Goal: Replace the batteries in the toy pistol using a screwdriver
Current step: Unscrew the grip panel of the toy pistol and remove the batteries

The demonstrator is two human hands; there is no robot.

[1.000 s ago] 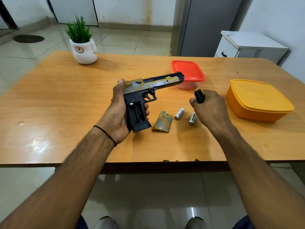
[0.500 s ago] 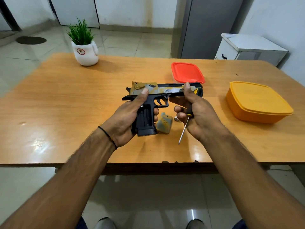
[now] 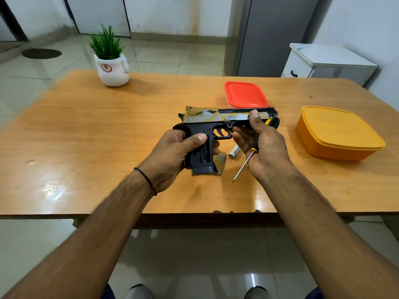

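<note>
I am holding the black-and-tan plastic toy pistol (image 3: 216,120) above the middle of the wooden counter (image 3: 108,126). My left hand (image 3: 172,152) is wrapping its grip, and my right hand (image 3: 263,145) is pinching the barrel while clutching the black-and-yellow-handled screwdriver (image 3: 244,162). A white cylindrical battery (image 3: 235,151) is lying on the counter just beneath.

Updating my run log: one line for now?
left hand: grips toy pistol | right hand: holds screwdriver, steadies barrel | cover, battery: on table
</note>
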